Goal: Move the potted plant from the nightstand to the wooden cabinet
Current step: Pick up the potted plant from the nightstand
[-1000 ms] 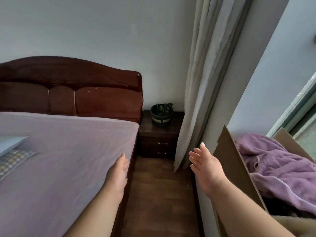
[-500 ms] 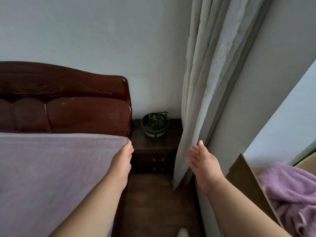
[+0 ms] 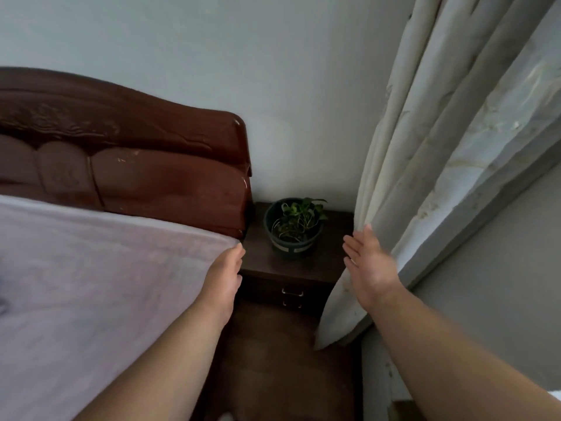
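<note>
From the head camera, your potted plant sits a little right of frame centre, upright on the top of the dark nightstand, toward its back edge and close to the wall. The nightstand is wedged between the bed's headboard on the left and the hanging curtain on the right, so there is little room on either side.

Your left hand is at centre-left, over the corner of the mattress and just beside the nightstand's front left corner. Its fingers lie together, extended toward the pot, holding nothing. Your right hand is at centre-right, palm turned inward toward the pot, fingers straight and slightly apart, empty, its back right against the curtain edge.

Both hands stand apart from the pot, one on each flank, which reads as the setup for a two-handed grasp around its wall. You have not yet touched it, so the task looks barely begun. The wooden cabinet is not in view. Mind the trailing leaves at the pot's right rim and the curtain beside your right hand when you close in.
</note>
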The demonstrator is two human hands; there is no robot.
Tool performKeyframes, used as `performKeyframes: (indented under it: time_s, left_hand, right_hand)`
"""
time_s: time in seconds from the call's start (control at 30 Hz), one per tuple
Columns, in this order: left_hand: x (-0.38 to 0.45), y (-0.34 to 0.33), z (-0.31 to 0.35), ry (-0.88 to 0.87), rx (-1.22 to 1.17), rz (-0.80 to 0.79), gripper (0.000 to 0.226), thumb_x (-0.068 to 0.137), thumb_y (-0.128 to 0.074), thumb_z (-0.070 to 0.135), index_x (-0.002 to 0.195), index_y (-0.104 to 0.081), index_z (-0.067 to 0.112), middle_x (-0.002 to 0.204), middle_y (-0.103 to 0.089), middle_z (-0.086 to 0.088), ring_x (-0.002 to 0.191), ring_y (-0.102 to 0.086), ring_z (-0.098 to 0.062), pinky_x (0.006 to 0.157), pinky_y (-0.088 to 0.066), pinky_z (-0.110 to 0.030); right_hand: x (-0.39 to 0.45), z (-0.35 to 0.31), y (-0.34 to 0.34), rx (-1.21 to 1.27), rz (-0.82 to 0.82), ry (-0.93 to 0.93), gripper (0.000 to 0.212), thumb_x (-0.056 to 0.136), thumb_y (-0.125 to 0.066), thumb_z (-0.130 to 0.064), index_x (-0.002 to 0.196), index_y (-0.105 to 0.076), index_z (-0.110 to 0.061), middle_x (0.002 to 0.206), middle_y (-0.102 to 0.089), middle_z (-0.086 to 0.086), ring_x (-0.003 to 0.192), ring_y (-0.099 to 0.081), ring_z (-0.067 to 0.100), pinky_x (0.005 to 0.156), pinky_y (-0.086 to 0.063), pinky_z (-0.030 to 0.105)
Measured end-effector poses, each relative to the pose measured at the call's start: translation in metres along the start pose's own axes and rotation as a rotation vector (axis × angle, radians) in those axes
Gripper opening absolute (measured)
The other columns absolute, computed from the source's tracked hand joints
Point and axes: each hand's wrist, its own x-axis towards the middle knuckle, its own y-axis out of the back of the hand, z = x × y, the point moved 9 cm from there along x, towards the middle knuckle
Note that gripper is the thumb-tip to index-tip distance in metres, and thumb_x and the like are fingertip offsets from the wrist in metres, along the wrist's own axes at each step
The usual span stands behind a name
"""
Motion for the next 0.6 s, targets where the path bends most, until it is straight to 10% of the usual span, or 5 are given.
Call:
performKeyframes:
  time_s: [0.6]
  left_hand:
    - [0.274, -0.022, 0.035, 0.131, 0.004, -0.090, 0.059, 0.115, -0.050, 0.037, 0.170, -0.045, 0.015, 0.180, -0.041, -0.005, 0.167, -0.032, -0.022, 0.134, -0.022, -0.040]
  right_hand:
    - [0.193, 0.032, -0.031, 0.109, 0.265, -0.067, 0.076, 0.118, -0.041, -0.059, 0.175, -0.040, -0.010, 0.175, -0.053, 0.009, 0.163, -0.047, 0.023, 0.137, -0.030, 0.041]
